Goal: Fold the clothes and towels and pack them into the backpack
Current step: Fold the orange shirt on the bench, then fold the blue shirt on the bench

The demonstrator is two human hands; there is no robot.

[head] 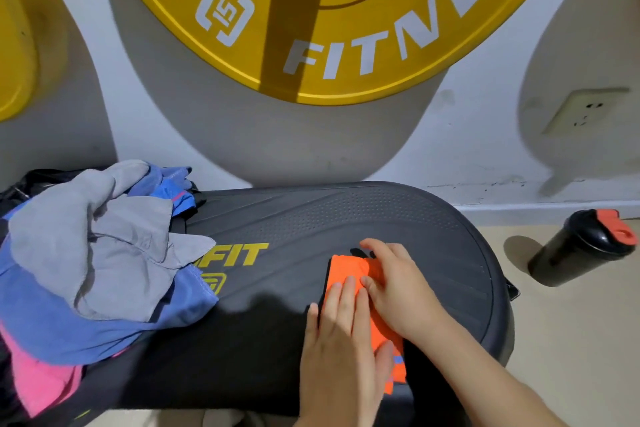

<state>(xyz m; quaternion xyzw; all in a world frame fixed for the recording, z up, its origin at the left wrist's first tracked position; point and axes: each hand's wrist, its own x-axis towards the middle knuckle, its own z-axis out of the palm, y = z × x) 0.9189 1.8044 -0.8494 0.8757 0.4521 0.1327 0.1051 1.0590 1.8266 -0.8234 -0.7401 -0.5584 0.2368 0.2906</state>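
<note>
L hand (341,340) & R hand (398,291), fingers spread flat, press folded orange cloth (346,269) onto black worktop (277,322); loose clothes pile (104,253) lies to left.

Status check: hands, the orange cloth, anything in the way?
Left hand and right hand flat on the orange cloth, pressing it onto the black bench. Unfolded pile at bench's left end, apart. Nothing in the way.

A pile of clothes (104,253) lies on the bench's (311,218) left end. A folded cloth (346,270) lies on its right part, under the left hand (341,340) and right hand (398,295). A bottle (581,246) stands on the floor (571,340) right of the bench.
</note>
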